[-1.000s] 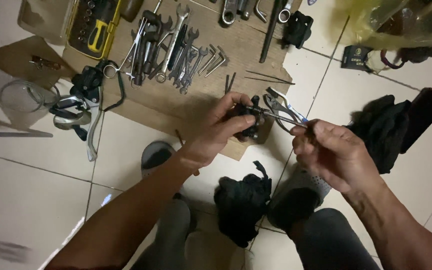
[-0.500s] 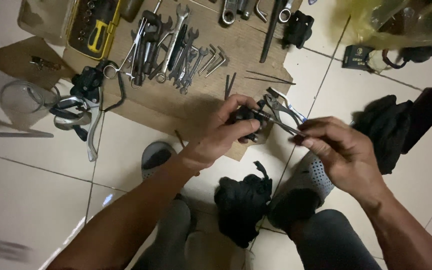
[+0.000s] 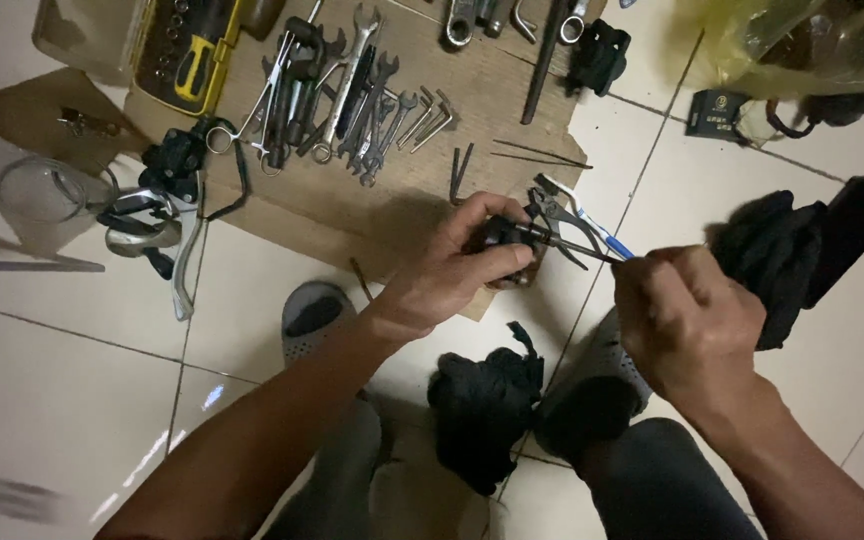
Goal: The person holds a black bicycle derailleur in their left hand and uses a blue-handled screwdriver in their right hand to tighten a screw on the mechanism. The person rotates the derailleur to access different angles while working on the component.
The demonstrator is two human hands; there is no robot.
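The left hand (image 3: 462,262) closes around a small black part (image 3: 502,236) above the cardboard sheet (image 3: 392,205) to steady it, while the right hand (image 3: 687,320) pinches a thin rod (image 3: 577,245) (its tip reaches the part) for fine control.

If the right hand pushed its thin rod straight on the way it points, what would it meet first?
Probably the small black part gripped in the left hand; the right hand aims its thin metal rod there, though depth is unclear.

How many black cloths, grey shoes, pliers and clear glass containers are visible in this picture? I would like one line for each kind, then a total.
Black cloths: 2
Grey shoes: 2
Pliers: 1
Clear glass containers: 1
Total: 6
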